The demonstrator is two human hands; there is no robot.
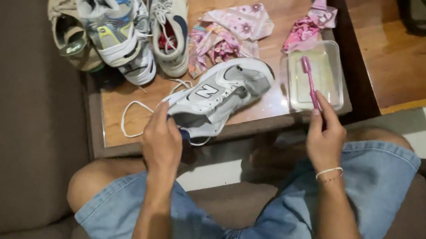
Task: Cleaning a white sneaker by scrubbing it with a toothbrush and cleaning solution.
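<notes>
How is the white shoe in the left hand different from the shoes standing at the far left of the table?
The white shoe lies tilted on its side, gripped by the left hand; the shoes at the far left stand untouched. The white shoe is alone near the table's front edge; the others are crowded together, overhanging the far-left edge. Its lace trails loose over the table. All are laced sneakers. The right hand holds a pink toothbrush.

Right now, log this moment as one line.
left hand: holds grey sneaker | right hand: holds pink toothbrush, head over clear tub | other shoes: table's far end
</notes>
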